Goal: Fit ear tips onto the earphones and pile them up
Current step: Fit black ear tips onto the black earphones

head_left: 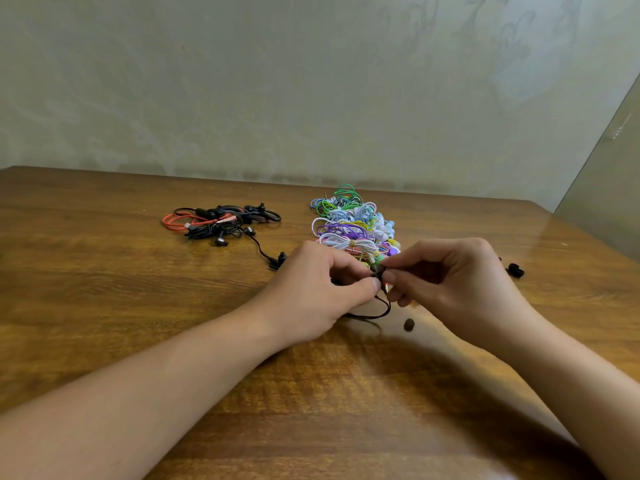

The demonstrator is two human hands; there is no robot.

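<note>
Two hands meet mid-table: left hand (313, 289) pinches the earbud (378, 273), right hand (460, 282) pinches a black tip onto it. Light, small, rubbery, probably slippery; hold the hard body, not the cable (375, 311). Spare tip (409, 324) lies just below.

Your two forearms reach forward over the wooden table (104, 306), bare to the elbow, and converge above its middle. Your left hand (311, 289) lies knuckles-up, low over the table, with fingers curled and thumb pressed toward the forefinger. Your right hand (450, 275) meets it from the opposite side, wrist raised a little higher off the table, fingers bent, thumb and forefinger tips pinched together. The fingertips of both hands touch at one small dark earphone (379, 273), which each hand seems to pinch, though blur hides the exact grip.
</note>
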